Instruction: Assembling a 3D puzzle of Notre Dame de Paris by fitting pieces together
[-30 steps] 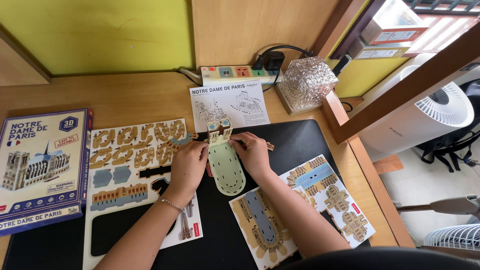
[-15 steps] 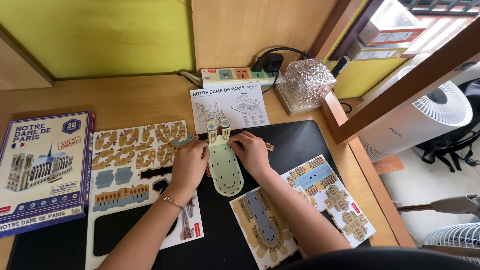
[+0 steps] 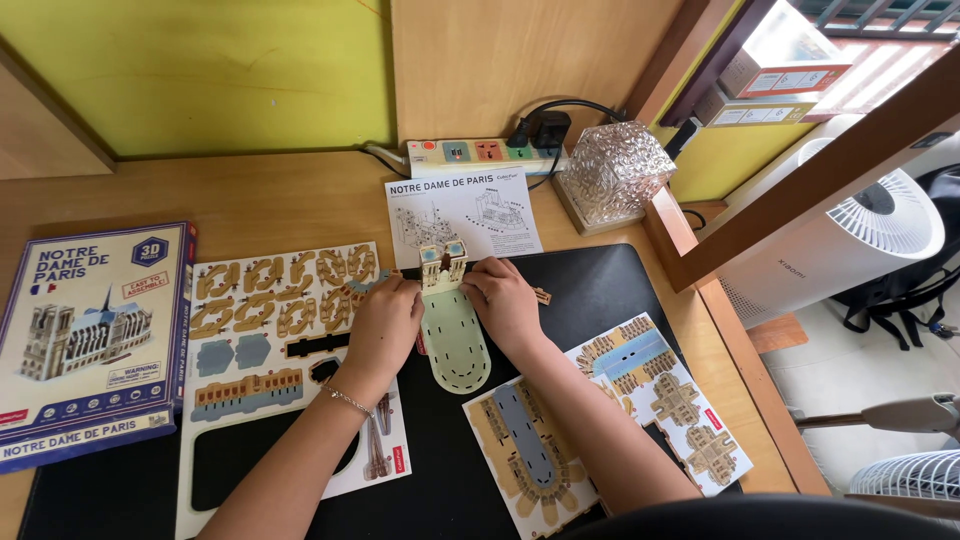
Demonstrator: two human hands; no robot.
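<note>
Cardboard puzzle sheets are spreading across a black desk mat (image 3: pixel 600 290) as a person is working at a wooden desk (image 3: pixel 270 200). Nearest the camera, at the lower centre of the frame, a punched sheet with a grey oval panel (image 3: pixel 525 450) is lying beside the right forearm, and a second sheet of tan and blue pieces (image 3: pixel 665 395) is resting at the lower right. Toward the middle, the left hand (image 3: pixel 385 325) is curling narrowly, its fingertips pinching the left edge of a pale green model base (image 3: pixel 455 340), while the right hand (image 3: pixel 505 305) is closing on the opposite edge near the top. That base is lying flat on the mat at the centre of the frame, with two small tan towers (image 3: pixel 443 262) standing at its far end, between the two hands. A thin bracelet (image 3: pixel 350 400) is circling the left wrist. At the left, a large sheet of arch-shaped pieces (image 3: pixel 270 320) is lying half emptied, and a blue puzzle box (image 3: pixel 85 335) is sitting at the far left edge. Farther back, an instruction leaflet (image 3: pixel 460 215) is lying just beyond the towers. At the wall, a power strip (image 3: pixel 480 152) is running beside a faceted glass lamp (image 3: pixel 610 175), upper centre of the frame.
</note>
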